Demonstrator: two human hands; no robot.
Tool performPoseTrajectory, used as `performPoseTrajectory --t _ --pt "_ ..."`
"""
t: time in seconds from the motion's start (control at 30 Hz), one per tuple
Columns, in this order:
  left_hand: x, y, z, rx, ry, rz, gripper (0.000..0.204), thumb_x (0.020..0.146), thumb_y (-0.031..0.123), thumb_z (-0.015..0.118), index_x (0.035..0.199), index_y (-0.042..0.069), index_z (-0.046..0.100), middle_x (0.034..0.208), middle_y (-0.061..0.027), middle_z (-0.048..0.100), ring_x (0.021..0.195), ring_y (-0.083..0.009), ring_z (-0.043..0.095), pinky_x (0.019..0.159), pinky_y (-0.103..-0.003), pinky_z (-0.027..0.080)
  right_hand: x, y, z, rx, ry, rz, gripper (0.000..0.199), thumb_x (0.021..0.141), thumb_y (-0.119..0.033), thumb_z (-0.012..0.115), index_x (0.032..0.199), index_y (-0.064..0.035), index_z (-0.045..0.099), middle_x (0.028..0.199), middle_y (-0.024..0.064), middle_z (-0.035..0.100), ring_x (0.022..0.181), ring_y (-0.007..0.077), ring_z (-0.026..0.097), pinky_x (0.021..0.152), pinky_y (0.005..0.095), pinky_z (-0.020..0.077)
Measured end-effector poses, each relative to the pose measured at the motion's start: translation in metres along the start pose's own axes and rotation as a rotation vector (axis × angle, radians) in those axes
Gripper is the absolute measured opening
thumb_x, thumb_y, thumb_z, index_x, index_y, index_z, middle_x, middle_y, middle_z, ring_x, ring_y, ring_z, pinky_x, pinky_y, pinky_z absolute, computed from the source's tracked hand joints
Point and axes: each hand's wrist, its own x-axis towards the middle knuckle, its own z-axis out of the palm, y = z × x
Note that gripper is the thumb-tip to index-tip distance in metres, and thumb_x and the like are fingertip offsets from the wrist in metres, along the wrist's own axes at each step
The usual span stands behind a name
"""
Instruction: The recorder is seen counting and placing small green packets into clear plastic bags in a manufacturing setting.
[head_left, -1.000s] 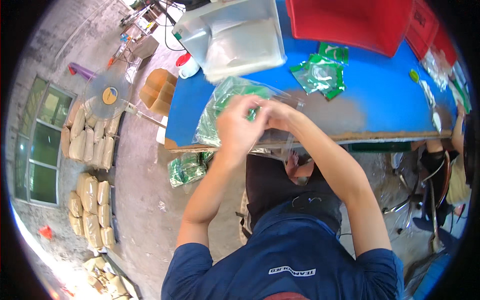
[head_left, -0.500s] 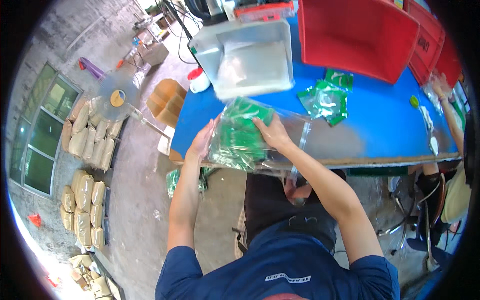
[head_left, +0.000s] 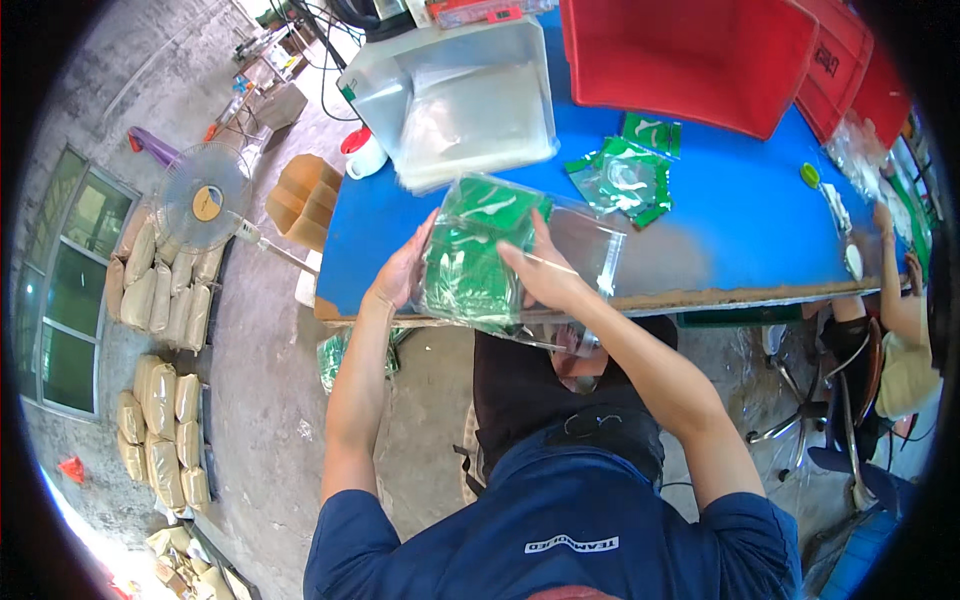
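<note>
A person in a navy shirt (head_left: pixel 500 510) is holding a clear bag (head_left: pixel 598 248) of green packets (head_left: pixel 470 265) over the near edge of a blue table (head_left: pixel 730 190). The bag is lying between the hands: the packets are sitting directly right of the left hand (head_left: pixel 402 270), while the right hand (head_left: pixel 545 272) is reaching over their right side. The packets' long axis is running away from the body, its far end leaning slightly right; the bag's slack end is stretching rightward past the right wrist. Both hands are touching it, neither clearly nearer. The left fingers are extending nearly straight along the left edge; whether they are pinching, I cannot tell. The right hand is gripping, thumb pressing on top and index finger spreading wide of it.

More green packets (head_left: pixel 628 178) are lying loose beyond, to the right. The packets are showing a pale curved design, with no wording I can make out. A white label (head_left: pixel 572 546) with dark lettering is crossing the shirt, and a red crate (head_left: pixel 826 62) is carrying dark marks.
</note>
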Motion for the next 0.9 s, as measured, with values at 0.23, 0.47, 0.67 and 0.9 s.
performPoseTrajectory --t 0.23,0.47,0.67,0.9 --pt "0.008 0.005 0.020 0.369 0.139 -0.054 0.079 0.095 0.029 0.067 0.158 0.010 0.024 0.157 -0.0103 0.036 0.141 -0.0216 0.036 0.115 -0.033 0.030 -0.010 0.019 0.030 -0.121 0.281 -0.390 0.101 0.096 -0.023 0.063 0.150 0.0072 -0.018 0.069 0.0173 0.065 0.061 0.0198 0.065 0.060 0.0295 0.0534" --pt "0.023 0.013 0.029 0.506 0.134 -0.070 0.080 0.092 0.024 0.073 0.157 0.009 0.028 0.154 -0.0138 0.039 0.139 -0.0225 0.040 0.114 -0.034 0.032 -0.040 0.008 0.044 0.285 0.169 -0.138 0.101 0.093 -0.013 0.066 0.156 -0.0049 -0.013 0.067 0.0117 0.063 0.061 0.0228 0.064 0.057 0.0347 0.0533" --pt "0.015 0.025 0.067 1.615 0.294 0.415 0.072 0.096 0.041 0.061 0.152 0.004 0.034 0.154 -0.0253 0.035 0.142 -0.0393 0.035 0.117 -0.043 0.028 -0.090 0.063 0.002 -0.252 -0.082 -0.349 0.060 0.093 -0.016 0.067 0.147 -0.0077 0.042 0.070 0.0128 0.066 0.063 0.0237 0.066 0.061 0.0352 0.0513" --pt "0.038 0.000 0.082 1.979 -0.337 0.529 0.075 0.093 0.058 0.051 0.156 0.022 0.030 0.164 -0.0088 0.023 0.150 -0.0365 0.019 0.122 -0.055 0.008 -0.184 -0.049 -0.047 -0.203 -0.052 -0.981 0.025 0.089 -0.005 0.057 0.111 0.0013 0.066 0.076 0.0104 0.065 0.067 0.0220 0.067 0.058 0.0318 0.0539"
